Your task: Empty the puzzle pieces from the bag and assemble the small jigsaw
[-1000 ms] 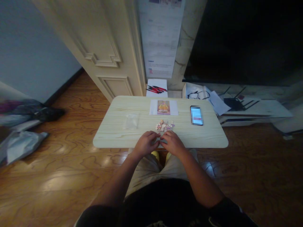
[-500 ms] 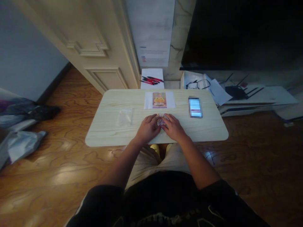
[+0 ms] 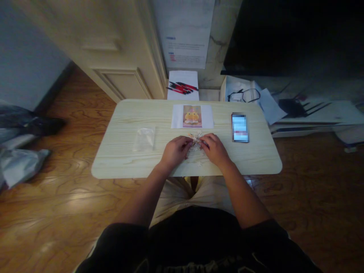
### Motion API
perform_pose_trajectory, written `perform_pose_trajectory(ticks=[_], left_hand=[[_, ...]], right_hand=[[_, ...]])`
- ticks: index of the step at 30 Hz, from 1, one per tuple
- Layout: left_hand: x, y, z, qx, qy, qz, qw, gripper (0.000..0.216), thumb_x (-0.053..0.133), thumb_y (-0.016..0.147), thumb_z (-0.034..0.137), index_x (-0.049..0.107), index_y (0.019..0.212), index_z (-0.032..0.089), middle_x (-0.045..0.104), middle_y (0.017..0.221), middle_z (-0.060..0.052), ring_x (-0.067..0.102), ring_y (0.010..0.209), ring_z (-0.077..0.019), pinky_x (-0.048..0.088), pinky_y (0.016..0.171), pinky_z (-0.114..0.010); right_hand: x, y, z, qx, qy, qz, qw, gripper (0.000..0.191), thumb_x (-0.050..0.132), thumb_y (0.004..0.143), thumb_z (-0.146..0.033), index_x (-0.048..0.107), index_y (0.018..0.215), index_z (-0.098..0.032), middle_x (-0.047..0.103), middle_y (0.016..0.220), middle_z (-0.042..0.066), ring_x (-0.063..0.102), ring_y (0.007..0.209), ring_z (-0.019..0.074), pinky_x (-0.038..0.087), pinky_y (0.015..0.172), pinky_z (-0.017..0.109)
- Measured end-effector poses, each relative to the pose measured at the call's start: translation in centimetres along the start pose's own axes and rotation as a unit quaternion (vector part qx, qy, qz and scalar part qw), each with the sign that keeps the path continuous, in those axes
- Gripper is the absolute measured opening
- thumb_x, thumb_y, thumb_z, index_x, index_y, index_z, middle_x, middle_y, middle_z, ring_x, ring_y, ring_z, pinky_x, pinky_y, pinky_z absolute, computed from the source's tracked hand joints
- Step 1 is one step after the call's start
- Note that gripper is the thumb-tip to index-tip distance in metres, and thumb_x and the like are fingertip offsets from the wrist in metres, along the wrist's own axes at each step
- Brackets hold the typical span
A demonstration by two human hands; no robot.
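A loose pile of small pale pieces (image 3: 196, 145), with a few orange and dark ones among them, lies near the front middle of the table. Their exact kind is too small to make out. My left hand (image 3: 176, 150) rests at the pile's left side, thumb and fingertips pinched together over its edge. From the right, my right hand (image 3: 215, 150) reaches in, its thumb and forefinger also closed at the pieces. What each pinch holds is too small to name. Just behind the pile lies a white sheet with a printed picture (image 3: 192, 116) of yellow figures.
On the pale wooden table (image 3: 119, 159), a clear plastic bag (image 3: 144, 139) lies left and a phone (image 3: 240, 127) with its screen lit lies right. Red and black pens (image 3: 182, 88) rest on a white surface behind. A router (image 3: 291, 108) stands on the shelf at right.
My hands have moved slightly apart, from cupping the pile to pinching at its two sides. The pieces now spread wider and show more. The camera view has shifted a little.
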State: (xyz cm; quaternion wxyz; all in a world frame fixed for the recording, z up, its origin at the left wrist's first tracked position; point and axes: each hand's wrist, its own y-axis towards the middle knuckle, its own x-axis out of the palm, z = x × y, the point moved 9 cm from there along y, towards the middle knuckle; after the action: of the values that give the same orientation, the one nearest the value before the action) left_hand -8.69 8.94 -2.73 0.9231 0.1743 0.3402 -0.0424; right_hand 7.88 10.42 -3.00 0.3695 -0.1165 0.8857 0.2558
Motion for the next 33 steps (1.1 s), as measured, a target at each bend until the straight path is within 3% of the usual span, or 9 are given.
perform_pose_trajectory(ticks=[4,8,10,13,17,23,28,33], left_hand=[[-0.3,-0.2,-1.8,-0.081,-0.068,0.033,0.994,0.027,0.061,0.098,0.039,0.071,0.117,0.023,0.079,0.103,-0.005,0.075,0.087,-0.0167,0.062,0.077,-0.028],[-0.3,-0.7,-2.0,-0.096,-0.09,0.025,0.991,0.035,0.061,0.098,0.037,0.065,0.13,0.024,0.079,0.105,-0.004,0.076,0.087,-0.0161,0.063,0.077,-0.028],[-0.8,-0.9,-1.7,-0.083,-0.059,0.026,0.994,0.037,0.064,0.095,0.037,0.065,0.13,0.025,0.078,0.112,-0.004,0.076,0.092,-0.0174,0.064,0.083,-0.032],[-1.5,-0.9,-0.7,-0.029,0.02,0.029,0.999,0.041,0.071,0.09,0.04,0.068,0.127,0.024,0.073,0.127,-0.007,0.069,0.115,-0.0232,0.057,0.104,-0.041],[-0.3,-0.5,0.3,0.034,0.089,-0.019,0.995,0.046,0.074,0.088,0.042,0.068,0.13,0.023,0.067,0.137,-0.01,0.062,0.126,-0.0279,0.049,0.113,-0.048],[1.0,0.3,0.7,0.037,0.099,-0.046,0.993,0.03,0.062,0.091,0.02,0.073,0.119,0.024,0.074,0.113,-0.007,0.067,0.107,-0.0244,0.055,0.098,-0.042],[0.8,0.8,0.2,-0.025,0.035,-0.025,0.999,0.023,0.063,0.095,0.03,0.074,0.114,0.024,0.078,0.1,-0.003,0.072,0.086,-0.019,0.058,0.081,-0.032],[0.6,0.8,-0.1,-0.06,-0.005,0.002,0.998,0.028,0.063,0.096,0.041,0.073,0.115,0.024,0.078,0.086,0.0,0.071,0.069,-0.016,0.058,0.069,-0.028]], right_hand=[[-0.6,0.1,-0.1,0.024,0.044,0.007,0.999,0.021,0.056,0.102,-0.023,0.071,0.117,-0.022,0.071,0.109,0.008,0.065,0.106,0.0234,0.053,0.097,0.04],[-1.1,-0.3,-0.7,0.029,0.047,-0.006,0.998,0.032,0.056,0.1,-0.018,0.066,0.13,-0.024,0.071,0.121,0.008,0.064,0.114,0.0232,0.052,0.103,0.041],[-1.2,-0.7,-1.0,0.02,0.036,-0.01,0.999,0.036,0.059,0.099,-0.019,0.064,0.134,-0.024,0.07,0.126,0.008,0.062,0.12,0.0239,0.049,0.108,0.043],[-1.0,-1.0,-1.2,0.013,0.0,-0.012,1.0,0.039,0.064,0.097,-0.025,0.064,0.136,-0.024,0.065,0.135,0.01,0.055,0.129,0.0267,0.044,0.114,0.047],[0.6,-0.7,-1.3,0.028,-0.074,-0.044,0.996,0.049,0.07,0.094,-0.033,0.061,0.142,-0.027,0.057,0.149,0.011,0.047,0.135,0.0352,0.04,0.113,0.058],[1.4,-0.1,-1.4,0.006,-0.045,-0.056,0.997,0.037,0.06,0.099,-0.023,0.066,0.135,-0.026,0.065,0.129,0.012,0.054,0.121,0.0311,0.047,0.107,0.052],[0.3,-0.1,-0.7,0.026,0.0,-0.038,0.999,0.029,0.055,0.099,-0.016,0.071,0.122,-0.024,0.07,0.113,0.01,0.062,0.111,0.0264,0.052,0.1,0.044],[-1.7,-0.3,-0.2,0.058,0.04,0.015,0.997,0.026,0.058,0.1,-0.023,0.07,0.123,-0.023,0.074,0.117,0.009,0.068,0.109,0.0241,0.054,0.099,0.04]])
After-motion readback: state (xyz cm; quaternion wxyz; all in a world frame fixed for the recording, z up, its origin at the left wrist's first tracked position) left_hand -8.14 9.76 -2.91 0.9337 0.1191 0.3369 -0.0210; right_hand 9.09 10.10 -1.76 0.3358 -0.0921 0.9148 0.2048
